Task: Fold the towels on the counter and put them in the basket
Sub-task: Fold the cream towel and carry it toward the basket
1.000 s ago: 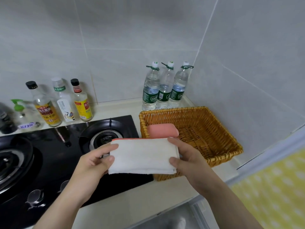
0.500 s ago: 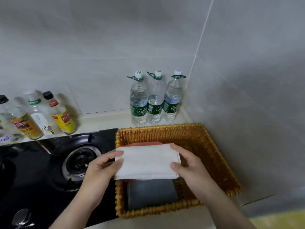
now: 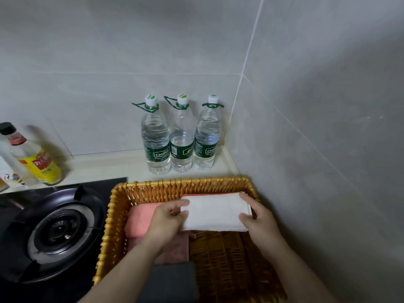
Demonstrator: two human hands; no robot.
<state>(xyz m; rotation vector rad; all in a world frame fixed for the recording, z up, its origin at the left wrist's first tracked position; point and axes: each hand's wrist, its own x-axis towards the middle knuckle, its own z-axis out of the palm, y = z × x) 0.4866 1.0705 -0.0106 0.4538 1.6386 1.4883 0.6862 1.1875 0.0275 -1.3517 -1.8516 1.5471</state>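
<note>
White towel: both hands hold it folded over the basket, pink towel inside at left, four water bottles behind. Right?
Not quite: the head view shows three water bottles, not four. The rest holds: left hand and right hand hold the folded white towel over the basket, pink towel inside at left.

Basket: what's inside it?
The basket holds a pink towel and a grey towel at left. The left hand and right hand hold a white towel over the right side. Anything under the towels is hidden.
</note>
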